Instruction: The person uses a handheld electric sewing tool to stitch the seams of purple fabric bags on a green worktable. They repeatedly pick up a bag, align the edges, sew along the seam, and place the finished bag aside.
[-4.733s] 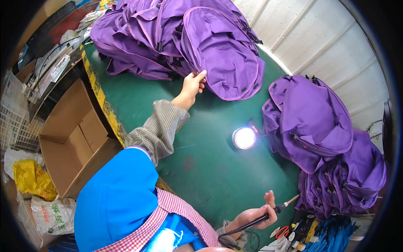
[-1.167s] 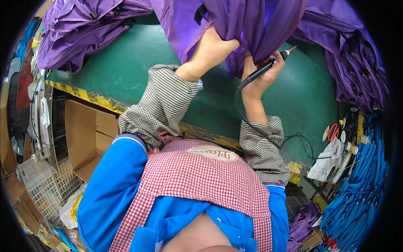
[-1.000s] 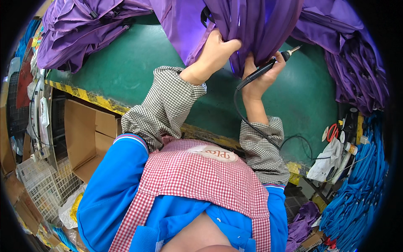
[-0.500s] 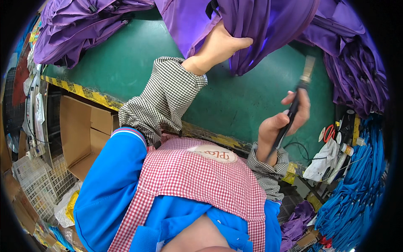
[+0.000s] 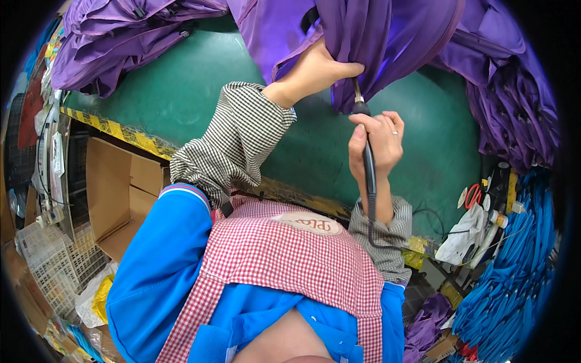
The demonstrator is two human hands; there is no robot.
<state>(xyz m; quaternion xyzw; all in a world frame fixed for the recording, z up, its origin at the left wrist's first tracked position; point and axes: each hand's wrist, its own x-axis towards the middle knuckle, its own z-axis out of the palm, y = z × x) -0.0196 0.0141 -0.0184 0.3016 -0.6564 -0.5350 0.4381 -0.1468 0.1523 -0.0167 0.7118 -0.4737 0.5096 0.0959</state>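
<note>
A purple fabric piece (image 5: 354,36), dark-trimmed along its upper left opening, hangs in folds over the green table. My left hand (image 5: 311,72) grips it: the thumb lies across the front folds, and the other fingers are hidden inside the cloth. Closed around the black handle of a corded soldering iron (image 5: 368,160) is my right hand (image 5: 381,142). The iron points up and away from me, its metal tip meeting the folds just below my left thumb. Whether the tip presses into the cloth I cannot tell.
Purple fabric piles (image 5: 121,42) lie at the far left, with more bundles (image 5: 511,103) hanging at the right. Orange-handled scissors (image 5: 474,196) and a white cloth (image 5: 463,239) are at the right edge, beside blue straps (image 5: 508,272). A cardboard box (image 5: 109,187) stands below the table's left edge.
My right hand has swung left with the soldering iron, bringing its tip from open space to the purple fabric. My left hand keeps its hold almost unmoved.
</note>
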